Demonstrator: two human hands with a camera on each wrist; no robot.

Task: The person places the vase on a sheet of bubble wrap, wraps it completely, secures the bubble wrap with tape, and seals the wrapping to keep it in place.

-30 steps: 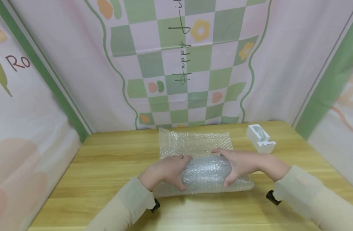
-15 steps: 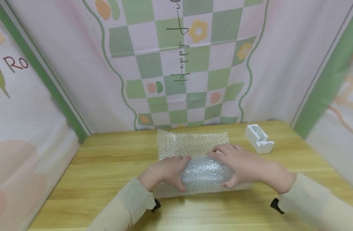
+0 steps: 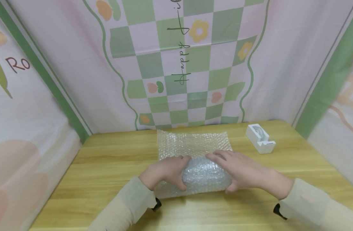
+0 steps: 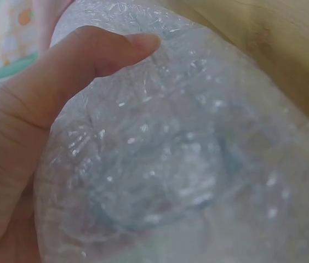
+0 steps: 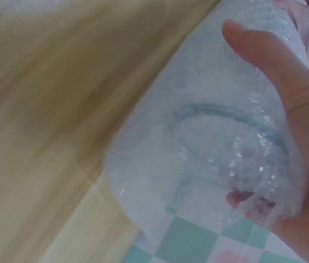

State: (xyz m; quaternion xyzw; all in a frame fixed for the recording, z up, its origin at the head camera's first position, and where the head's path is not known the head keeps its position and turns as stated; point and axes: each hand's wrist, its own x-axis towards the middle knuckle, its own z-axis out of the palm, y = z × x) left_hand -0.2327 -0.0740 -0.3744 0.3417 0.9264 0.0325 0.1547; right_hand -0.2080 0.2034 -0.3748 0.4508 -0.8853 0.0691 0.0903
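A clear glass (image 5: pixel 225 112), its round rim showing through the plastic, lies sideways inside a roll of bubble wrap (image 3: pixel 206 175). My left hand (image 3: pixel 170 171) grips the left end of the roll, with the thumb (image 4: pixel 102 52) curled over its near side. At the other end, my right hand (image 3: pixel 242 170) holds the roll, its thumb in front and fingers over the top. Fingertips (image 5: pixel 247 198) of that hand press the loose wrap at the open end, beyond the rim. A flat stretch of bubble wrap still spreads behind the roll.
A white tape dispenser (image 3: pixel 260 138) with a roll of clear tape stands at the back right of the wooden table (image 3: pixel 113 160). Printed cloth (image 3: pixel 176 106) hangs along the table's back edge and at both sides.
My right hand has lifted its fingers, shifted and settled again round the roll's right end. The loose wrap that stuck out there is now out of sight in the head view. My left hand has stayed put.
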